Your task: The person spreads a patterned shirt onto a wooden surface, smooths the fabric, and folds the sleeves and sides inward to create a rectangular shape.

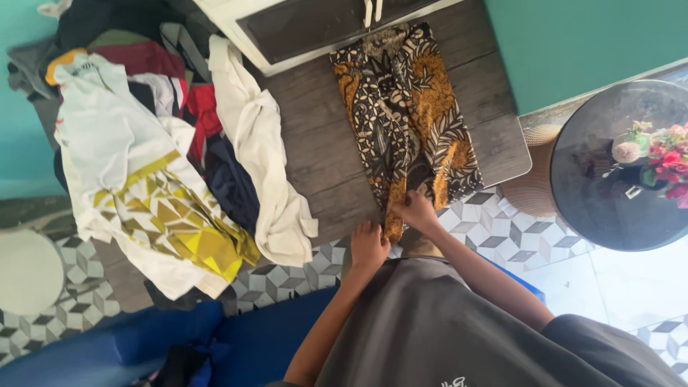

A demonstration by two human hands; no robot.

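Note:
A brown, black and cream patterned garment lies stretched lengthwise on a dark wooden table. My right hand pinches its near hem at the table's front edge. My left hand sits just left of it, fingers curled over the table edge beside the hem; whether it grips cloth is unclear. My grey shirt fills the lower middle of the view.
A heap of clothes covers the table's left half, with a white and yellow shirt on top and a cream garment beside it. A round dark glass side table with flowers stands at right. Blue cloth lies at lower left.

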